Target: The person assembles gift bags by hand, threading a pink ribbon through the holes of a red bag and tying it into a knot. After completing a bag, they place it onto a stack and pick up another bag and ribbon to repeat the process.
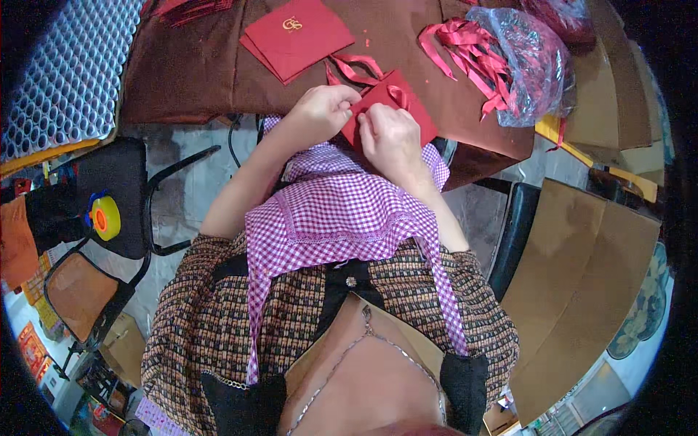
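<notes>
A small red card folder or flat bag (418,120) lies near the table's front edge, with a piece of red ribbon (398,96) across its top. My left hand (320,112) is at its left edge, fingers pinched, where a red ribbon strip (358,69) runs toward them. On top of the folder rests my right hand (391,138), fingers curled and closed; what lies between its fingertips is hidden. Just beyond my left hand, flat red cards (298,40) with a gold emblem are stacked.
Loose red ribbons (472,54) spill from a clear plastic bag (534,69) on the brown-covered table (189,80). A tray of small round cells (65,73) stands at left, above a black chair (113,196) with a yellow tape roll (105,218). Cardboard (582,283) leans at right.
</notes>
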Tool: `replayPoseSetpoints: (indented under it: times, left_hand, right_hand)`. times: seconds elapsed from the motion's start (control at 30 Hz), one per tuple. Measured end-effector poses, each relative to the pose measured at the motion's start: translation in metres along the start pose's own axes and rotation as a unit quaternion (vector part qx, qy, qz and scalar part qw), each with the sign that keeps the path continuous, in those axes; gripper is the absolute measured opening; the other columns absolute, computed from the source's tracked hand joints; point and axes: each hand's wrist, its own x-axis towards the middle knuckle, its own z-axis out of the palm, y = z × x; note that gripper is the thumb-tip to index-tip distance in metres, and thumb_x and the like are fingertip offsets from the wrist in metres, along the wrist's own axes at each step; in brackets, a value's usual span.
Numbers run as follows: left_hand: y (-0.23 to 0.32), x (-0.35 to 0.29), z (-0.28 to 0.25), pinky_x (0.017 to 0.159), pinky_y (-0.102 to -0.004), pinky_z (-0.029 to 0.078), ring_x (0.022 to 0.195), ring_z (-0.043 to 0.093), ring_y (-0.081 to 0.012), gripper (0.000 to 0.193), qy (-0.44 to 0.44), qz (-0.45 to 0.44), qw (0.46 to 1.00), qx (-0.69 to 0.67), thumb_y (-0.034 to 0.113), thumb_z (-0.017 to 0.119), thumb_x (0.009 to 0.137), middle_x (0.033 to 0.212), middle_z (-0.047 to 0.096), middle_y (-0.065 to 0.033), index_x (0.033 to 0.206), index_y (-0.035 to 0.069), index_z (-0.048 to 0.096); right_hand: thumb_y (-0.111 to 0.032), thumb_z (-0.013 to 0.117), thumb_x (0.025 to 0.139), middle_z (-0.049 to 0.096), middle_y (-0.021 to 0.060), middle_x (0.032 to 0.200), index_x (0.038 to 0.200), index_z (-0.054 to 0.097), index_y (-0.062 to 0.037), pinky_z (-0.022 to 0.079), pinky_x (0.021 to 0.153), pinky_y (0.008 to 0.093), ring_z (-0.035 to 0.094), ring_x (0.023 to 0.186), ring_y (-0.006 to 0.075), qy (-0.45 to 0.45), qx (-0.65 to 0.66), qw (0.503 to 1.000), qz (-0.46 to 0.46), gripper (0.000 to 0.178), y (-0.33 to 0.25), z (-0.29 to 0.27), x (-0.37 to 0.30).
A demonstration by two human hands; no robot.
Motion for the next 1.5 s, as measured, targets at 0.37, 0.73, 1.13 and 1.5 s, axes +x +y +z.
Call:
replayPoseSetpoints:
  times: [0.37,0.73,1.13,1.5]
  left_hand:
    - [0.003,-0.001,0.005,0.07,-0.0218,0.045,0.077,0.053,-0.0066,0.024,-0.009,-0.039,0.994,-0.105,0.001,0.054,0.08,0.083,0.06,-0.0017,0.101,-0.007,0.061]
    - [-0.001,0.001,0.009,0.067,-0.0244,0.047,0.073,0.054,-0.0079,0.023,0.004,-0.009,1.0,-0.009,0.002,0.056,0.081,0.08,0.061,-0.0044,0.102,-0.005,0.061]
    - [0.01,0.0,0.008,0.066,-0.0329,0.049,0.069,0.059,-0.0201,0.022,0.033,0.074,0.994,0.067,0.005,0.055,0.079,0.081,0.063,-0.0139,0.099,-0.002,0.061]
    - [0.001,0.007,-0.003,0.083,-0.0338,0.044,0.09,0.054,-0.0259,0.017,-0.06,0.163,0.983,0.058,0.006,0.059,0.079,0.089,0.056,-0.0114,0.093,0.001,0.066]
  right_hand:
    - [-0.011,0.064,0.078,0.055,0.0149,0.062,0.072,0.053,-0.002,0.044,0.053,0.0411,0.057,0.057,0.0314,0.018,0.027,0.999,0.032,0.015,0.003,0.012,-0.007]
    - [-0.026,0.064,0.082,0.059,0.0168,0.065,0.078,0.058,-0.0029,0.045,0.06,0.0429,0.06,0.063,0.0334,-0.101,0.047,0.99,0.09,0.025,0.01,-0.015,0.005]
    - [-0.011,0.067,0.075,0.059,0.0034,0.11,0.105,0.063,-0.0086,0.036,0.089,0.0383,0.052,0.1,0.0247,-0.073,-0.027,0.993,-0.085,0.03,0.025,-0.042,0.027]
    - [-0.004,0.066,0.067,0.059,-0.0018,0.081,0.076,0.059,-0.0106,0.035,0.088,0.0378,0.055,0.093,0.0199,-0.077,0.03,0.99,-0.117,0.013,0.033,-0.037,0.031]
